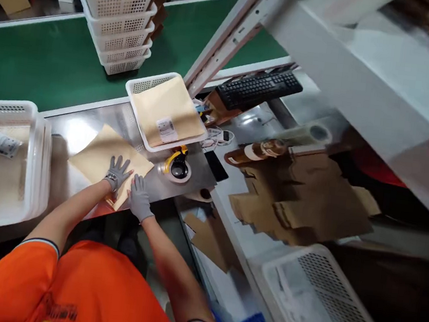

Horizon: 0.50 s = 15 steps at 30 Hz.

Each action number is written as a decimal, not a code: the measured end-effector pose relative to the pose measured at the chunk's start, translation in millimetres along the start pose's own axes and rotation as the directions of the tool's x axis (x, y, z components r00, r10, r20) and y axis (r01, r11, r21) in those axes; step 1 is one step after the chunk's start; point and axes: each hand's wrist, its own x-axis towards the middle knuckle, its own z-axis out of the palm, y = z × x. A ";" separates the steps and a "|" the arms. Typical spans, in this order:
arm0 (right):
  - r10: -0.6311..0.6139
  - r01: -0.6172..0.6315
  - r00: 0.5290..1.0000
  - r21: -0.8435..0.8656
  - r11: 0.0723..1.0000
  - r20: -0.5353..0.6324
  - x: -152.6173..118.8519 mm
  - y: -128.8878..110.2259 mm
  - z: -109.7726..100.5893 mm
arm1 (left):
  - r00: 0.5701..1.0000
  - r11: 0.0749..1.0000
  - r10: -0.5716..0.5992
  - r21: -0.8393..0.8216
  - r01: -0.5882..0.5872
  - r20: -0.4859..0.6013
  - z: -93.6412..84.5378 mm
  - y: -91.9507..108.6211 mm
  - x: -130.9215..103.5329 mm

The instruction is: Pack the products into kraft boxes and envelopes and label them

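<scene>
A tan paper envelope [101, 150] lies at an angle on the metal table. My left hand [117, 173], in a grey glove with bare fingertips, rests on it with the fingers spread. Beside it my right hand [139, 198], gloved the same way, touches the envelope's near right edge, its fingers extended. Behind the envelope, a white basket [152, 146] holds another tan envelope [166, 106] with a white label. To the right of my hands stands a yellow and black tape dispenser [178, 167] with a roll of tape.
Stacked white baskets [38, 172] stand at the left, and a taller stack [123, 44] on the green conveyor [28, 62]. Rightward are a phone [216, 166], keyboard [261, 88], bottle [256, 152], flattened cardboard [311, 198] and a slanting metal post [228, 38].
</scene>
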 end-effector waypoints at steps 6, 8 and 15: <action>0.043 -0.038 0.998 -0.139 0.990 0.036 35.5 27.5 -34.2 | 0.986 0.985 0.163 -0.052 -0.164 -0.013 23.9 8.4 -28.4; 0.072 -0.060 0.996 -0.177 0.982 0.060 53.7 34.7 -51.3 | 0.980 0.977 0.201 -0.077 -0.201 -0.009 36.1 17.5 -48.5; 0.214 -0.194 0.976 -0.282 0.939 0.041 94.3 22.6 -82.9 | 0.978 0.979 0.204 -0.037 -0.202 0.047 59.2 56.5 -115.0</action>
